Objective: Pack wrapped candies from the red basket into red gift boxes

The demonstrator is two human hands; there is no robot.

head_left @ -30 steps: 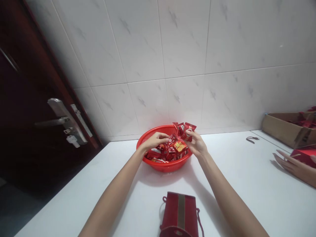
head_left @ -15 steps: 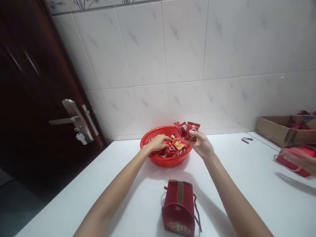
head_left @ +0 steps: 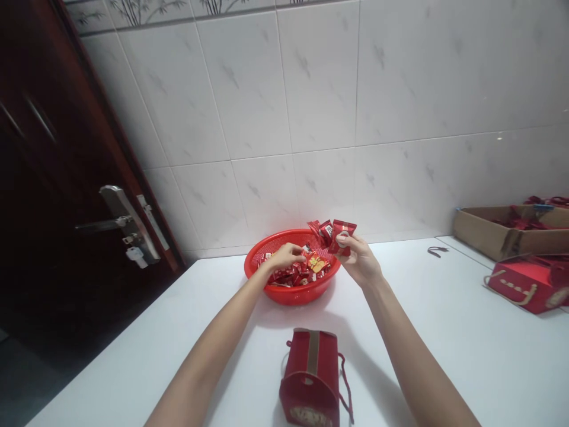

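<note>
Wrapped sweets [head_left: 293, 274] in mostly red packets lie in a red plastic basket [head_left: 299, 296] near the wall. My left hand [head_left: 285, 257] is over the basket, its fingers closed on a small red packet among the sweets. Several red packets [head_left: 333, 233] are held in my right hand [head_left: 359, 256], above the basket's right edge, pinched by thumb and fingers. Nearer to me a dark red gift box [head_left: 311, 376] with a gold stripe and cord handles stands on the white table [head_left: 249, 379]; neither hand touches it.
On the right are an open cardboard box [head_left: 498, 237] with red items, a red gift box [head_left: 524, 283] with a light cord handle, and a dark loop of cord [head_left: 438, 251]. A dark door with a metal handle [head_left: 128, 222] stands at the left.
My left hand's fingers have drawn together over the sweets. Another person's blurred hand has left the gift box on the right. The whole view has shifted slightly.
</note>
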